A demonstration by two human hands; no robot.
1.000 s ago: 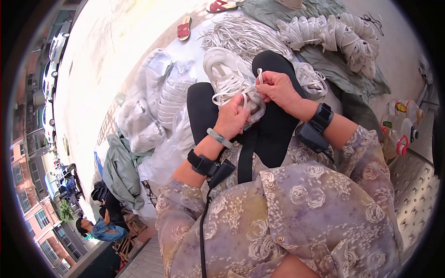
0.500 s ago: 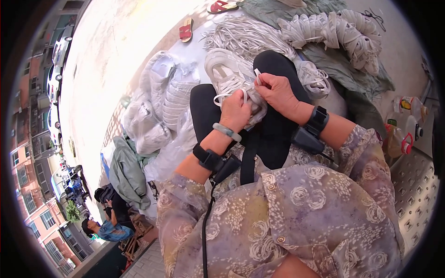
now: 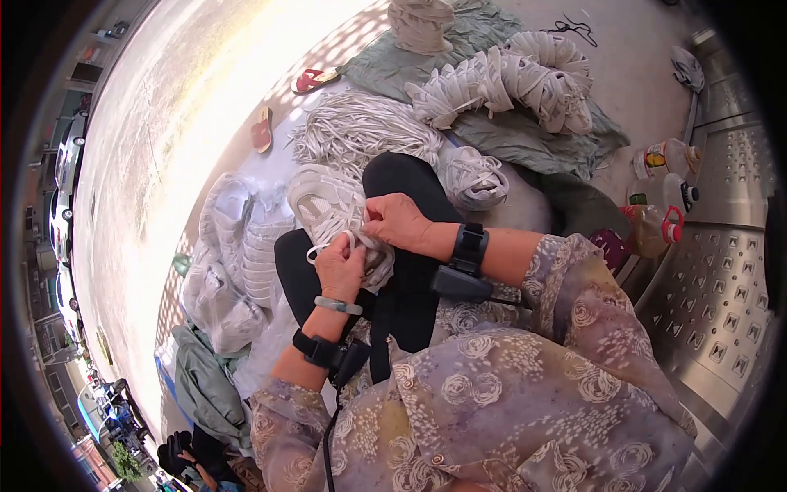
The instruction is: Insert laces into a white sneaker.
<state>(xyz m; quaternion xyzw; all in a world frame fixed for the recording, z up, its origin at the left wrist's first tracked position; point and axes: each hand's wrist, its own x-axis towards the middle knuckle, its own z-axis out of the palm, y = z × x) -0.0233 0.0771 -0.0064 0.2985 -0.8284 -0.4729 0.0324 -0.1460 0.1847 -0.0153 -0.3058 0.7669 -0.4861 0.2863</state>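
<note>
A pale, off-white sneaker [image 3: 324, 195] rests on my lap between my black-covered thighs, toe pointing away. My left hand [image 3: 340, 269] is closed at the shoe's opening, pinching its white shoelace [image 3: 315, 252], which loops out beside the fingers. Against the right side of the lacing is my right hand [image 3: 397, 221], thumb and forefinger pressed together on the lace; its tip is hidden by the fingers. A second laced sneaker [image 3: 476, 179] lies just past my right knee. Beyond my knees spreads a thick bundle of loose white shoelaces [image 3: 361, 131].
White shoes in clear plastic [image 3: 234, 221] lie at left, above a grey-green cloth [image 3: 209, 385]. A curved row of sneakers [image 3: 512, 78] sits on green fabric at the far right. Two slippers lie beyond the sheet. Bottles [image 3: 660, 160] stand by a patterned metal panel [image 3: 713, 328] at right.
The view has swung, so the scene sits lower and further left. My right hand has brought the lifted lace end down against the shoe. My left hand keeps its pinch.
</note>
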